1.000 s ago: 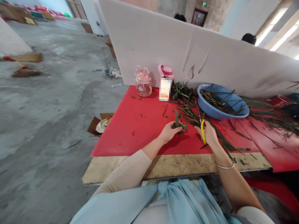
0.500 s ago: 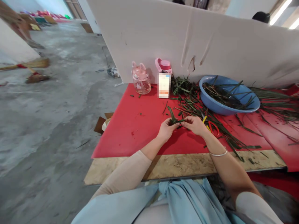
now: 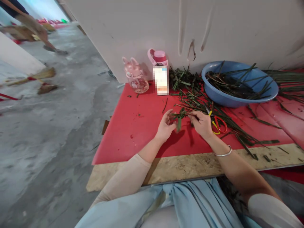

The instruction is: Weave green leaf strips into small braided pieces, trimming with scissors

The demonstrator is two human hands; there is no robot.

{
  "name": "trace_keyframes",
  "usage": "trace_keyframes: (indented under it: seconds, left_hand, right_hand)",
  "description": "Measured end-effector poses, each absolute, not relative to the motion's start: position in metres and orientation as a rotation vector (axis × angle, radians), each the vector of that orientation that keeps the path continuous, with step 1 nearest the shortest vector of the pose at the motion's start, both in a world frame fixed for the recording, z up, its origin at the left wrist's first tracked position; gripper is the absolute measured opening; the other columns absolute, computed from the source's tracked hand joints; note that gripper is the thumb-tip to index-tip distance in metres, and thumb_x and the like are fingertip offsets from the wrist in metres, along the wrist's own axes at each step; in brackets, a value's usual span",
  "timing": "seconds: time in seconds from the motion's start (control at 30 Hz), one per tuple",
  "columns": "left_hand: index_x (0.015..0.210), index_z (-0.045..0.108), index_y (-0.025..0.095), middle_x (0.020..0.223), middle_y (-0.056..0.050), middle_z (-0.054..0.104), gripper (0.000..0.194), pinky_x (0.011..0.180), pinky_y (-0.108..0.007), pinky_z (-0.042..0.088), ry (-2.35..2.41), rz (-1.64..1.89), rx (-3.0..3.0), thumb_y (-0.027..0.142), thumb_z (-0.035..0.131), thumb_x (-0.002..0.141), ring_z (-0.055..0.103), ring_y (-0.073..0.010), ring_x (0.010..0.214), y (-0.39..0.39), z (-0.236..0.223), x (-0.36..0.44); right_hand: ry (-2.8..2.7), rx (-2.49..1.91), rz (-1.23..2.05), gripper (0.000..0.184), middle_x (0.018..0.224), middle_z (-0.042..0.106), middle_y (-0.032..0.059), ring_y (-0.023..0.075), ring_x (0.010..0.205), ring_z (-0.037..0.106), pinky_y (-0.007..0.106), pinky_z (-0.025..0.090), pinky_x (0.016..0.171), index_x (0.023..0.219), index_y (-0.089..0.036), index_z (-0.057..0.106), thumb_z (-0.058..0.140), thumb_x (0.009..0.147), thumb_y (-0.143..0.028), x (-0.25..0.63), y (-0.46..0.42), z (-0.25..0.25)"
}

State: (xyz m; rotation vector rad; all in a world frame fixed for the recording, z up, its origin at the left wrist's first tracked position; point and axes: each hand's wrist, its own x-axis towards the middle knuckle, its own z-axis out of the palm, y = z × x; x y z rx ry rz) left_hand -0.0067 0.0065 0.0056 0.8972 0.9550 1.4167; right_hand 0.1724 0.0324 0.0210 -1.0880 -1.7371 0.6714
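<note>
Over the red table covering, a small piece of folded green leaf strips [image 3: 180, 116] is held up between my hands. My right hand [image 3: 200, 123] pinches it from the right, thumb against the fingers. At its left side is my left hand [image 3: 166, 126], with thumb and fingers spread apart; whether its fingertips touch the leaf is unclear. One strip end hangs down, blurred. Just right of my right hand lie scissors [image 3: 219, 124] with red and yellow handles. Long leaf strips [image 3: 231, 122] are strewn beyond and to the right.
A blue basin [image 3: 239, 100] holds dark strips and liquid. Cut leaf pieces [image 3: 181, 79] are heaped near a blurred-out phone [image 3: 161, 80], a pink-lidded bottle [image 3: 159, 56] and a pink eared bottle [image 3: 136, 77]. A white panel [image 3: 142, 28] rises behind. At far left a person [image 3: 33, 27] walks near a broom [image 3: 44, 74].
My left hand has opened from its pinch on the leaf piece, and the leaf strip now points down instead of up. The view has shifted; a person's legs have come further into sight at far left.
</note>
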Motion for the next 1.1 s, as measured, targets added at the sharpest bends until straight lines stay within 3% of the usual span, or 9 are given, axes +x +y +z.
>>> trace_keyframes:
  seconds: [0.1, 0.2, 0.3, 0.43, 0.57, 0.67, 0.77, 0.93, 1.1]
  left_hand:
    - [0.112, 0.054, 0.021, 0.106, -0.006, 0.061, 0.054, 0.084, -0.029, 0.047, 0.914, 1.31, 0.743, 0.017, 0.071, 0.062, 0.062, -0.0136, 0.09, 0.007, 0.004, -0.009]
    - [0.099, 0.059, 0.016, 0.092, -0.008, 0.065, 0.037, 0.075, -0.03, 0.049, 0.844, 1.102, 0.581, 0.043, 0.064, 0.073, 0.063, -0.0155, 0.076, 0.007, 0.003, -0.007]
    - [0.097, 0.062, 0.018, 0.09, -0.01, 0.067, 0.059, 0.072, -0.032, 0.05, 0.803, 0.986, 0.523, 0.07, 0.049, 0.074, 0.063, -0.017, 0.072, 0.006, 0.003, -0.005]
    - [0.098, 0.064, 0.016, 0.094, -0.016, 0.068, 0.082, 0.071, -0.035, 0.05, 0.748, 0.885, 0.575, 0.086, 0.037, 0.064, 0.064, -0.0242, 0.083, 0.003, 0.006, -0.004]
    - [0.103, 0.065, 0.017, 0.105, -0.014, 0.067, 0.076, 0.073, -0.033, 0.049, 0.744, 1.05, 0.69, 0.08, 0.052, 0.062, 0.062, -0.0252, 0.094, -0.003, 0.004, -0.003]
    - [0.106, 0.064, 0.019, 0.107, -0.009, 0.067, 0.059, 0.075, -0.029, 0.049, 0.823, 1.22, 0.791, 0.054, 0.077, 0.06, 0.062, -0.0206, 0.092, -0.006, 0.001, 0.001]
    - [0.106, 0.064, 0.018, 0.108, -0.007, 0.067, 0.054, 0.078, -0.029, 0.049, 0.835, 1.274, 0.859, 0.037, 0.081, 0.059, 0.063, -0.0186, 0.091, -0.006, -0.002, 0.004]
    - [0.109, 0.063, 0.018, 0.099, -0.006, 0.069, 0.052, 0.067, -0.029, 0.051, 0.908, 1.271, 0.811, 0.049, 0.072, 0.068, 0.064, -0.0156, 0.074, -0.006, -0.003, 0.004]
    - [0.101, 0.067, 0.017, 0.091, -0.007, 0.07, 0.052, 0.063, -0.026, 0.049, 0.896, 1.29, 0.745, 0.059, 0.063, 0.071, 0.063, -0.0159, 0.077, -0.004, -0.001, 0.002]
  right_hand:
    - [-1.71, -1.096, 0.708, 0.023, 0.075, 0.065, 0.0038, 0.0175, 0.071, 0.061, 0.031, 0.048, 0.071, 0.091, -0.021, 0.064, 0.051, 0.086, -0.039, 0.176, 0.029, 0.022]
    - [-1.642, -1.026, 0.847, 0.021, 0.079, 0.065, 0.0034, 0.017, 0.075, 0.061, 0.03, 0.049, 0.075, 0.087, -0.021, 0.061, 0.056, 0.083, -0.041, 0.17, 0.029, 0.018]
    - [-1.414, -0.932, 1.156, 0.025, 0.077, 0.063, 0.0011, 0.0155, 0.074, 0.061, 0.03, 0.051, 0.073, 0.086, -0.021, 0.056, 0.063, 0.077, -0.044, 0.16, 0.031, 0.01]
    - [-1.106, -0.824, 1.529, 0.036, 0.073, 0.06, -0.0023, 0.0135, 0.067, 0.06, 0.026, 0.051, 0.058, 0.084, -0.023, 0.051, 0.074, 0.065, -0.043, 0.154, 0.032, 0.006]
    - [-1.021, -0.827, 1.639, 0.04, 0.075, 0.062, -0.0026, 0.0129, 0.063, 0.06, 0.025, 0.05, 0.053, 0.087, -0.023, 0.049, 0.077, 0.063, -0.038, 0.155, 0.032, 0.007]
    - [-1.088, -0.854, 1.616, 0.039, 0.079, 0.064, -0.0024, 0.012, 0.062, 0.06, 0.024, 0.049, 0.052, 0.094, -0.023, 0.049, 0.073, 0.067, -0.037, 0.156, 0.033, 0.005]
    - [-1.143, -0.877, 1.547, 0.039, 0.08, 0.065, -0.0021, 0.0116, 0.064, 0.061, 0.022, 0.048, 0.054, 0.097, -0.023, 0.048, 0.071, 0.068, -0.036, 0.155, 0.033, 0.004]
    - [-1.248, -0.913, 1.443, 0.034, 0.079, 0.064, -0.0019, 0.011, 0.064, 0.059, 0.023, 0.048, 0.056, 0.099, -0.022, 0.048, 0.065, 0.072, -0.033, 0.155, 0.033, 0.008]
    - [-1.317, -0.934, 1.38, 0.034, 0.08, 0.063, -0.0022, 0.0097, 0.058, 0.057, 0.022, 0.046, 0.052, 0.101, -0.022, 0.048, 0.063, 0.073, -0.032, 0.157, 0.032, 0.008]
